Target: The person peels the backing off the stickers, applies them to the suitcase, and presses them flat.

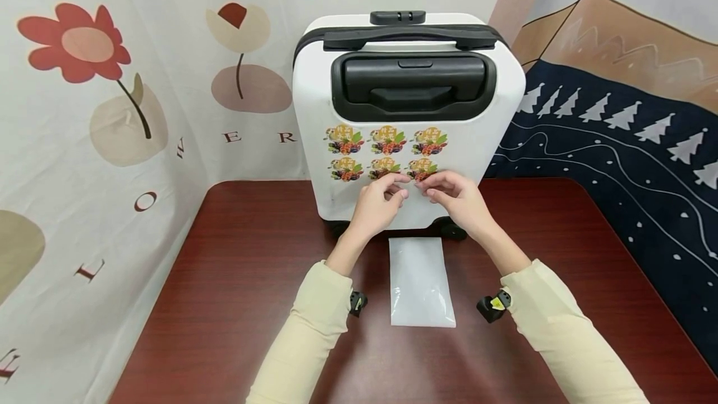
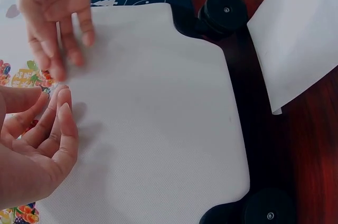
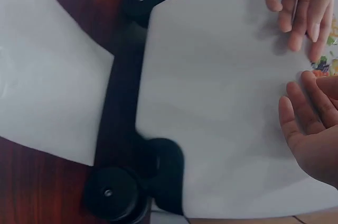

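A white suitcase (image 1: 473,148) stands upright on the table, carrying two rows of three colourful fruit stickers. My left hand (image 1: 378,204) and right hand (image 1: 457,198) meet at the bottom edge of the lower-right sticker (image 1: 422,168). Fingertips lie right at this sticker's lower corners, from either side. In the left wrist view, the left hand's fingers (image 2: 66,123) are loosely bent with nothing gripped between them. Relaxed, spread fingers (image 3: 301,108) of the right hand show against the white shell in the right wrist view. Part of the lower middle sticker (image 1: 384,166) is hidden by the left hand.
A glossy white sheet (image 1: 421,282) lies on the dark red table (image 1: 252,298) in front of the suitcase. Black wheels (image 1: 450,229) support the suitcase, and a black handle (image 1: 415,80) is recessed near its top. Printed cloths (image 1: 168,80) hang behind and beside the table.
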A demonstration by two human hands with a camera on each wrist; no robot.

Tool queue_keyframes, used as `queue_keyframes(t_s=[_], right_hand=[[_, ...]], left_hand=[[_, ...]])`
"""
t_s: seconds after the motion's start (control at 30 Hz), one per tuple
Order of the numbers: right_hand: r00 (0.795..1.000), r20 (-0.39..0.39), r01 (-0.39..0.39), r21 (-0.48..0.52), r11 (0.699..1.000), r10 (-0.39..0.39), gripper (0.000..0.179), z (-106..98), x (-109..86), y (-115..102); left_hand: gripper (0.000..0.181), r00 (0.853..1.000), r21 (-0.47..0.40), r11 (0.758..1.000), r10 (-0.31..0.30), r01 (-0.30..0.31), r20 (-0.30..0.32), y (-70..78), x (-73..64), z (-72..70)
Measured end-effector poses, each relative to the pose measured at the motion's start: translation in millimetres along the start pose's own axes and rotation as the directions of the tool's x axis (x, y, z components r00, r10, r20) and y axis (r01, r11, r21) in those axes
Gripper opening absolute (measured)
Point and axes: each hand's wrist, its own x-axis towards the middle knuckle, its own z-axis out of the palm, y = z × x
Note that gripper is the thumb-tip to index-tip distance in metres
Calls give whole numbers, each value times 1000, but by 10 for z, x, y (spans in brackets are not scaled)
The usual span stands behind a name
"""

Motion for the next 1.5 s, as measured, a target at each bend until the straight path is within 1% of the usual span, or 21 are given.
queue_keyframes(t_s=[0.17, 0.33, 0.43, 0.63, 0.73, 0.9, 1.1, 1.27, 1.37, 1.5], right_hand=[[1000, 3, -28, -7, 1000, 28, 15, -8, -17, 36], [1000, 0, -30, -16, 999, 30, 16, -14, -6, -35], [1000, -5, 8, -2, 1000, -8, 16, -10, 14, -110], [992, -14, 124, 51, 991, -124, 18, 0, 74, -292], [990, -16, 141, 76, 987, -140, 19, -4, 93, -351], [994, -9, 106, 59, 993, -106, 19, -22, 93, -337], [998, -10, 64, 46, 997, -64, 17, -49, 49, -187], [999, -19, 36, 56, 998, -35, 15, -64, 10, -84], [1000, -20, 21, 60, 998, -20, 16, -65, -4, -64], [1000, -23, 15, 49, 999, -14, 16, -60, -3, -86]], left_hand=[[22, 1000, -4, 1000, -7, 7, -1, -1, -3, 2], [22, 1000, -8, 1000, -5, 5, -2, -1, -6, 3], [22, 1000, -15, 1000, -3, 3, -1, -5, -4, 6], [22, 1000, -31, 1000, -1, 1, 2, -10, -2, 8], [22, 1000, -28, 1000, 2, -2, 2, -11, 0, 6], [22, 1000, -17, 1000, 2, -2, 2, -15, 4, 6], [22, 1000, -12, 1000, -5, 5, 5, -10, 5, 8], [23, 1000, 1, 1000, 0, 0, 9, -1, 3, 20], [23, 1000, 16, 1000, 6, -7, 17, 5, 7, 36], [25, 999, 57, 998, 18, -20, 35, 24, 11, 45]])
